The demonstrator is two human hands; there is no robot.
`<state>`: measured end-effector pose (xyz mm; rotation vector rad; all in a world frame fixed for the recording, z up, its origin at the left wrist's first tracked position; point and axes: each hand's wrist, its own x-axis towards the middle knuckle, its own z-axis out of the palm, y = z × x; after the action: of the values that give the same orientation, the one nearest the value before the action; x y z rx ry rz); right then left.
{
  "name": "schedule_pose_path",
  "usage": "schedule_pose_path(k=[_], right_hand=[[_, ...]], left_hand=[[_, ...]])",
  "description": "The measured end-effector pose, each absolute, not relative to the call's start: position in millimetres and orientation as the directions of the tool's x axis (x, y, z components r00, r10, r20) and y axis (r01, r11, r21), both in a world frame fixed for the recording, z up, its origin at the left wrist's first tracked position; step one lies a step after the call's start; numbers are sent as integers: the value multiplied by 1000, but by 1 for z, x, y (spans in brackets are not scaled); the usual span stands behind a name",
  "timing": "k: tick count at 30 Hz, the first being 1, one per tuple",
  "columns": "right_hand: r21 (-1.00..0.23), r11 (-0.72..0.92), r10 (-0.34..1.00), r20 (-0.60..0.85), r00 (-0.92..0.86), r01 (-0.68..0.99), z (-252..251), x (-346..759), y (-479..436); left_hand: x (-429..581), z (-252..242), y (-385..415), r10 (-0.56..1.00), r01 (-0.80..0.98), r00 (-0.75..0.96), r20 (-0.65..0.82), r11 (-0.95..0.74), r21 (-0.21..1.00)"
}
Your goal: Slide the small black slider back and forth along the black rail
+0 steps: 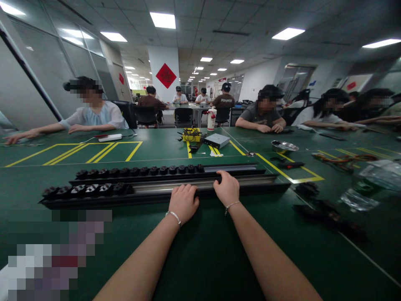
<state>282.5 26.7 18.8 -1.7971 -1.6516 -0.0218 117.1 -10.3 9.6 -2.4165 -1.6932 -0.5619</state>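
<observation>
Across the table in front of me lies a long black channel rail (150, 188) with a shiny inner strip. Several black socket-like modules (92, 189) sit in its left end. My left hand (184, 204) is closed over the near edge of this rail, right of the modules. Farther right, my right hand (227, 188) has its fingers curled at the rail, around a small black part (218, 177) that is mostly hidden. Just behind lies a second black rail (234, 168), filled from its left end past the middle with a row of similar modules (153, 170).
More black parts (332, 215) lie at right, near a clear plastic bag (372, 182), cables (344, 161) and a metal bowl (284, 146). A grey box (216, 140) and yellow container (191, 134) stand behind. Co-workers sit across the green table (250, 259); the lower left is pixelated.
</observation>
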Motion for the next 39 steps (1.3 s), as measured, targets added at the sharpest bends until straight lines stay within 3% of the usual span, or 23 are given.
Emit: schedule_pose_path(k=[25,32,39], right_hand=[[-449,91,890,437,129,889,20,294,30],[-422,-23,864,447,230,906,17,296,26],[-430,-28,877,423,229,902,19,297,26]], left_hand=[[117,9,-10,866,927,304,397,-364,85],[117,7,-9,856,926,313,411,-371,66],[116,5,-8,844,925,314,435,-375,61]])
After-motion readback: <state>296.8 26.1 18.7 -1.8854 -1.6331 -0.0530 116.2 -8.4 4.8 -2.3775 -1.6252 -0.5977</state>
